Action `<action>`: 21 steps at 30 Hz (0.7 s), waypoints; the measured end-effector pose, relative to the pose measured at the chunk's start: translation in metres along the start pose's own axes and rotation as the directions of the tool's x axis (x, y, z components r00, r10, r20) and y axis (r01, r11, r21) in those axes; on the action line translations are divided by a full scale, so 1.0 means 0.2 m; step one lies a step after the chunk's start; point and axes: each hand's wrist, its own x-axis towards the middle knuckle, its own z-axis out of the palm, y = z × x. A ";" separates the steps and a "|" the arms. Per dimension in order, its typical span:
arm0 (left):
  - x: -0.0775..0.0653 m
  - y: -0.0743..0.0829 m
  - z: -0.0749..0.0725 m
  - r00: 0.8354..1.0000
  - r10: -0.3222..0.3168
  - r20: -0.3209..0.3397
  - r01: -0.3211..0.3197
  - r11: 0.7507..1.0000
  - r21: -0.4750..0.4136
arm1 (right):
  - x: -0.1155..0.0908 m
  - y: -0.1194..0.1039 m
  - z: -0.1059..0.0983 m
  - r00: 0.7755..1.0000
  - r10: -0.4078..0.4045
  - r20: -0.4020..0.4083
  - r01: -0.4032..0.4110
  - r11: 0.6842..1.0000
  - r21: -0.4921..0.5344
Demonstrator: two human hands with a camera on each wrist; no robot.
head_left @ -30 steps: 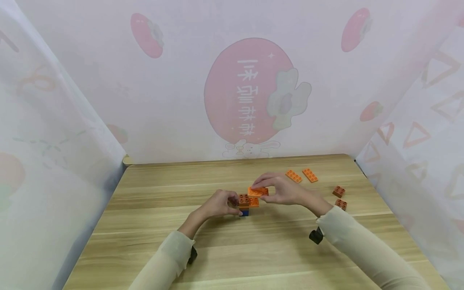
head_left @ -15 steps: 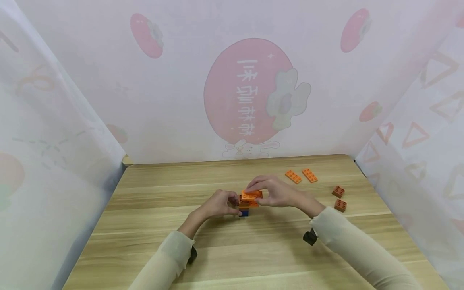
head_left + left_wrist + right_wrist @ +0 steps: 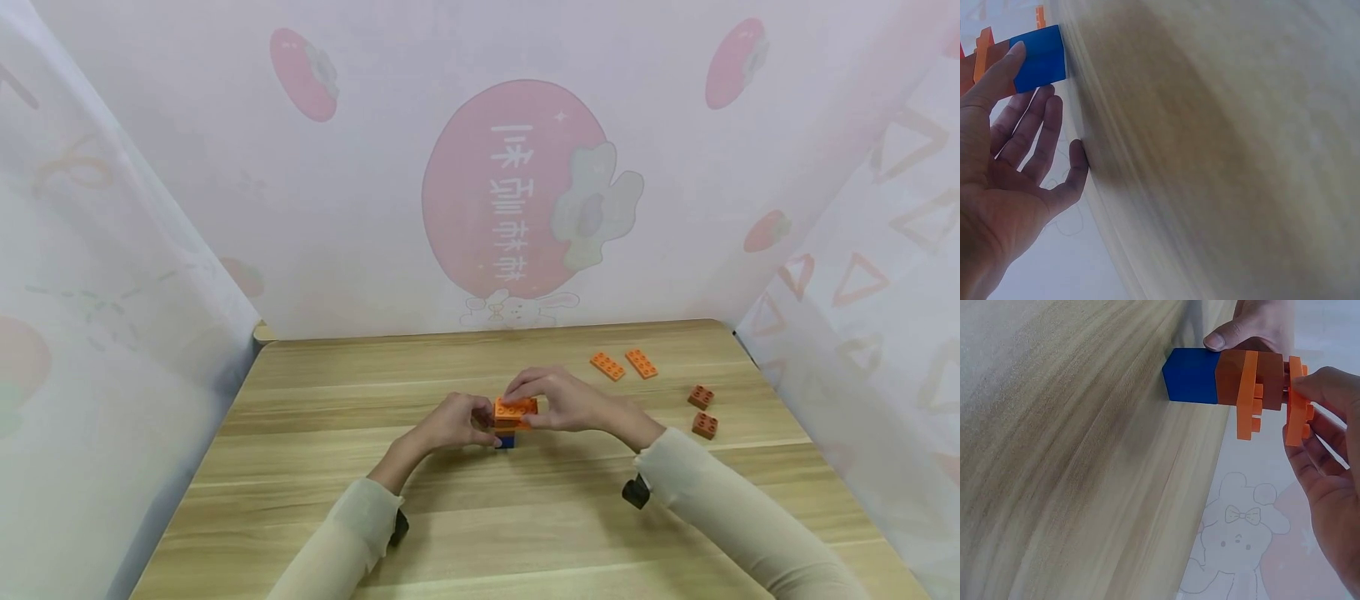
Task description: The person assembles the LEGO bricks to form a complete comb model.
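Observation:
A small tower of toy building bricks stands on the table: a blue brick (image 3: 1190, 376) at the bottom, a brown brick (image 3: 1227, 378), an orange plate jutting out sideways (image 3: 1244, 425) and another brown brick (image 3: 1270, 384). My left hand (image 3: 448, 421) grips the tower from the left, its thumb against the blue brick in the left wrist view. Between thumb and fingers, my right hand (image 3: 570, 402) pinches a second orange plate (image 3: 1295, 428) over the top brown brick. That brick's studs still show in a narrow gap under the plate, which overhangs to the right.
Two loose orange plates (image 3: 607, 366) lie toward the back right of the wooden table (image 3: 337, 375). Farther right are two brown bricks (image 3: 704, 425). A printed cloth (image 3: 360, 208) forms walls behind and at both sides.
My right hand has brought the orange plate left and down, from right of the tower to over its top brown brick. My left hand has kept its place on the tower.

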 end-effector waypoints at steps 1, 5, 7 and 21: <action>0.00 0.00 0.00 1.000 0.001 0.001 -0.001 1.000 0.001 | 0.00 0.00 0.00 1.000 0.003 0.004 -0.003 1.000 -0.005; 0.00 0.00 0.00 1.000 0.004 0.002 -0.004 1.000 0.008 | 0.02 -0.01 -0.01 1.000 0.010 0.013 -0.010 1.000 -0.028; 0.00 0.00 0.00 1.000 0.006 0.002 -0.006 1.000 0.011 | 0.02 -0.01 -0.01 1.000 0.015 0.015 -0.014 0.999 -0.031; 0.00 -0.01 0.00 1.000 0.013 0.004 -0.013 1.000 0.016 | 0.04 -0.01 0.03 0.999 -0.010 -0.052 0.009 1.000 -0.013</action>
